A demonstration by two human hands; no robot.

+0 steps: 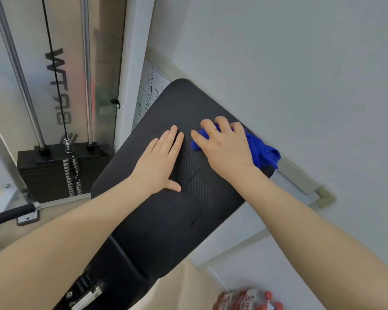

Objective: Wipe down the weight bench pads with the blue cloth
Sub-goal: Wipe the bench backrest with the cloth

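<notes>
Bare left hand [160, 162] flat, fingers spread, on ribbed black pad [166, 220]; right hand [224, 146] fingers clutching crumpled blue cloth [263, 153].

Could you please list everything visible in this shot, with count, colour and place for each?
Bench pad: one, black, textured, centre of view, tilted toward the wall.
Blue cloth: one, bright blue, bunched on the pad's far right edge under the right hand.
Weight stack: one, black plates, lower left, with two silver guide rods and a black cable.
Whiteboard: one, white with handwriting, behind the pad's top end.
Handle bar: one, black, at the left edge.
Bottles: a wrapped pack, red caps, bottom edge; count unclear.
Wall: white, right side.
Ring: one, gold, on a right-hand finger.
Left hand: flat on the pad, fingers spread.
Right hand: its grip closed on the cloth.
</notes>
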